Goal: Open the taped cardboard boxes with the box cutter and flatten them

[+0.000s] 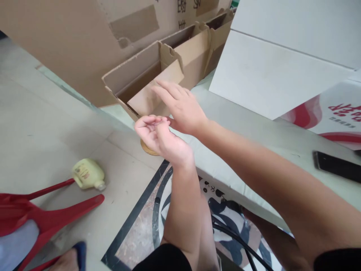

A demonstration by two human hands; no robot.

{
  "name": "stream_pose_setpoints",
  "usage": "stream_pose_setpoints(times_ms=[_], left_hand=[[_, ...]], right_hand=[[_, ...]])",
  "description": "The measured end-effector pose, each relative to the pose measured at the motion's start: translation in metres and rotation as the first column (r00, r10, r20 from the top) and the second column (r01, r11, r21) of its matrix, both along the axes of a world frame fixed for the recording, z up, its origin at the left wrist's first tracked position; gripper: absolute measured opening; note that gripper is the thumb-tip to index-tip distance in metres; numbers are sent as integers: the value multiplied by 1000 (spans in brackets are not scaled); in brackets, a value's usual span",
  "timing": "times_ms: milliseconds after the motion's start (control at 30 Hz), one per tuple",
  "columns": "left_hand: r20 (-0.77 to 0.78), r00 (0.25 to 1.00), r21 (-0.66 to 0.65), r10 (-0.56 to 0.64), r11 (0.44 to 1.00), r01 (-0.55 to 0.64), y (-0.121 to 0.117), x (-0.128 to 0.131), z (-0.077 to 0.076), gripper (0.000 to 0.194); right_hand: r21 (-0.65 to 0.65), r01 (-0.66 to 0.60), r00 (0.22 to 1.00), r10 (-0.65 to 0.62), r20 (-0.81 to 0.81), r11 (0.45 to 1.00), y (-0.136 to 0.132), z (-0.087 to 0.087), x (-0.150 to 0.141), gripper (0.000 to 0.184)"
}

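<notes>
My left hand is turned palm up, with curled fingers and the thumb bent in against them. Whatever may lie in that pinch is too small to make out. Just above and to the right is my right hand, palm down with its fingers stretched out, its thumb side close to the left fingertips. Behind both hands stands an open cardboard box, whose front flap tilts outward. The right fingers reach in front of this flap; whether they touch it I cannot tell. A round wooden piece shows partly beneath the left hand.
A large brown carton rises behind the open boxes. White panels stand on the pale-covered table, with a black phone at right. On the floor are a yellow bottle, a red chair and black cables.
</notes>
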State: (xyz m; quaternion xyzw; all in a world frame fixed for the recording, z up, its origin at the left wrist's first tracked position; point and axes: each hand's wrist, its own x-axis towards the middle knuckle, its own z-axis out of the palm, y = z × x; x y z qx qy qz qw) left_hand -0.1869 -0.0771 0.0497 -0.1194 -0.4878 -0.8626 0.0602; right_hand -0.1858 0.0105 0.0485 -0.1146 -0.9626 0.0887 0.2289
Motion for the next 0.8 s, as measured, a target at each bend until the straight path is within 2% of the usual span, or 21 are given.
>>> stream_pose_setpoints(times_ms=[100, 167, 267, 367, 467, 633, 700, 800], left_hand=[[27, 999, 51, 29, 998, -30, -3, -7, 2, 12], [34, 998, 74, 45, 996, -48, -8, -10, 7, 13], [31, 994, 146, 101, 984, -104, -17, -13, 21, 18], [3, 984, 301, 181, 938, -173, -29, -14, 38, 20], [-14, 977, 393, 212, 900, -189, -39, -12, 51, 20], [-6, 990, 367, 143, 921, -131, -39, -4, 53, 19], [0, 998, 322, 57, 945, -54, -34, -2, 49, 18], [-2, 991, 209, -132, 969, 129, -26, 3, 41, 12]], right_hand=[[122, -67, 998, 67, 3, 990, 14, 2, -28, 54], [176, -78, 997, 81, -8, 981, 20, 2, -34, 49], [238, -45, 999, 45, 5, 970, 16, 6, -29, 39], [300, -30, 997, 8, 73, 953, 1, 15, -11, 32], [359, -15, 990, -37, 137, 933, -15, 23, 15, 27], [429, 47, 974, -137, 181, 902, -21, 30, 84, 20], [446, 88, 971, -177, 162, 891, -18, 32, 121, 16], [452, 133, 967, -216, 137, 882, -13, 35, 177, 17]])
